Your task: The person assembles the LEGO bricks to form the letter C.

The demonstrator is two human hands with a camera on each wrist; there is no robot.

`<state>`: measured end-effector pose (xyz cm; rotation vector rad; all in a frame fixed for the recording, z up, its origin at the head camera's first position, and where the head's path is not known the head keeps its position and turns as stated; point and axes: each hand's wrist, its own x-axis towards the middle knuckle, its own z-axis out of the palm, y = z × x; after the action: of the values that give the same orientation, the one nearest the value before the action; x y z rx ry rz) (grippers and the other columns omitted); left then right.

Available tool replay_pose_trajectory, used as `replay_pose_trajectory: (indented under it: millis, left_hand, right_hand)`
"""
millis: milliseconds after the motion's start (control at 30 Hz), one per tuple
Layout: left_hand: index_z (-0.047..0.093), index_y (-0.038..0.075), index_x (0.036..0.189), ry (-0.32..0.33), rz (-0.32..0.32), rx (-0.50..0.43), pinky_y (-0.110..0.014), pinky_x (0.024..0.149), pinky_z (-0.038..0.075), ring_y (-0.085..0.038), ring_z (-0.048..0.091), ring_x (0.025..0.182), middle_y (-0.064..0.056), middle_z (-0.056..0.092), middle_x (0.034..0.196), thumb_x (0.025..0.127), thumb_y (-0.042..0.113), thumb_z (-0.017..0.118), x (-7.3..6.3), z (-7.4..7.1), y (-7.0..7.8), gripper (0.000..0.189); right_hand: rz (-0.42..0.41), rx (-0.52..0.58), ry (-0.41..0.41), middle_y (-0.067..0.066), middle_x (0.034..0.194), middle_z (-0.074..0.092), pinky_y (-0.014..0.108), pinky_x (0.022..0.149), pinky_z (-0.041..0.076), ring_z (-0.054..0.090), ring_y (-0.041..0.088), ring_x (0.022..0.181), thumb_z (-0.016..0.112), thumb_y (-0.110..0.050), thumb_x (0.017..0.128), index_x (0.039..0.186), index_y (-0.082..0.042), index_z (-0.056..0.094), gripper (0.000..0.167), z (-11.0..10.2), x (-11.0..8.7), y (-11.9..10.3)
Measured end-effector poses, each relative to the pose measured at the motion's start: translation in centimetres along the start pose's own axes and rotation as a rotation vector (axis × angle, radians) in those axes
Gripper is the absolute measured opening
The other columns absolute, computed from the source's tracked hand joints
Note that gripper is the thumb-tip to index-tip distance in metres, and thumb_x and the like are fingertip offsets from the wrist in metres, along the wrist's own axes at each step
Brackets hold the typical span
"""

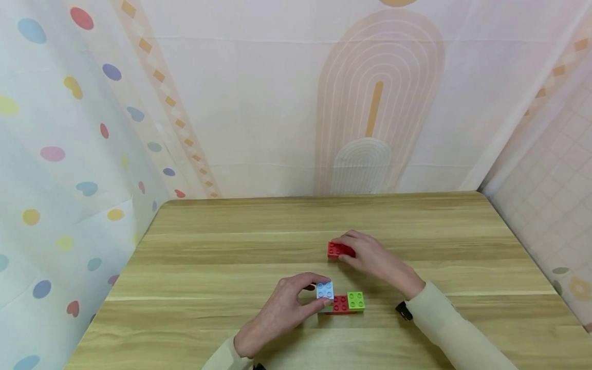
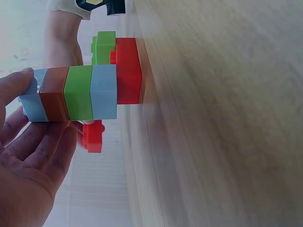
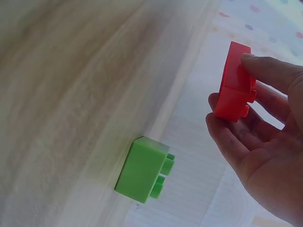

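Note:
At the table's front middle, my left hand pinches the top light blue brick of a small tower. Below that brick, the left wrist view shows a brown brick, a green brick and a second light blue brick. The tower stands on one end of a long red brick; another green brick sits at the other end, with bare red studs between. Farther back, my right hand grips a separate red brick between thumb and fingers, off the table.
The wooden table carries the bricks. A patterned cloth hangs along its back edge, and more cloth hangs on both sides. Dark straps or devices are at the wrists.

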<state>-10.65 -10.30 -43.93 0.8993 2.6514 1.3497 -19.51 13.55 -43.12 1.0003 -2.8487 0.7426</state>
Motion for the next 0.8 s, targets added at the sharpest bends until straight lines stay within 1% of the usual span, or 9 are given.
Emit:
replay_pose_trajectory:
  millis: [133,467,600,800]
  left_hand:
    - [0.071,0.011,0.123,0.002,0.001,-0.001,-0.04,0.089,0.059,-0.011,0.068,0.099,0.003,0.074,0.115,0.098,0.029,0.075,0.0,0.0,-0.1,0.031]
    - [0.07,0.012,0.124,0.009,0.0,-0.002,-0.033,0.088,0.059,-0.013,0.07,0.099,0.002,0.075,0.113,0.097,0.03,0.075,0.0,0.0,-0.2,0.032]
    - [0.069,0.013,0.124,0.013,-0.01,-0.015,-0.033,0.088,0.059,-0.012,0.07,0.099,0.003,0.075,0.111,0.097,0.028,0.076,0.0,0.0,-0.2,0.031]
    - [0.071,0.014,0.121,0.018,-0.014,-0.01,-0.037,0.088,0.06,-0.01,0.07,0.097,0.004,0.076,0.108,0.096,0.027,0.077,0.0,0.0,-0.3,0.029]
  right_hand:
    - [-0.02,0.02,0.024,0.011,0.126,0.068,0.047,0.101,0.053,0.064,0.029,0.118,0.073,-0.014,0.098,0.133,-0.006,0.068,0.036,-0.3,-0.4,-0.1]
    - [-0.029,0.092,0.079,0.006,0.124,0.068,0.045,0.097,0.056,0.064,0.024,0.114,0.075,-0.013,0.096,0.132,-0.008,0.069,0.036,-1.0,-1.5,-0.8]
    - [-0.035,0.102,0.097,0.006,0.125,0.068,0.044,0.094,0.057,0.065,0.023,0.112,0.076,-0.014,0.096,0.132,-0.009,0.069,0.037,-1.4,-1.9,-1.1]
    - [-0.04,0.107,0.11,0.006,0.126,0.067,0.042,0.091,0.057,0.065,0.022,0.11,0.074,-0.017,0.098,0.132,-0.009,0.069,0.036,-2.0,-2.5,-1.7]
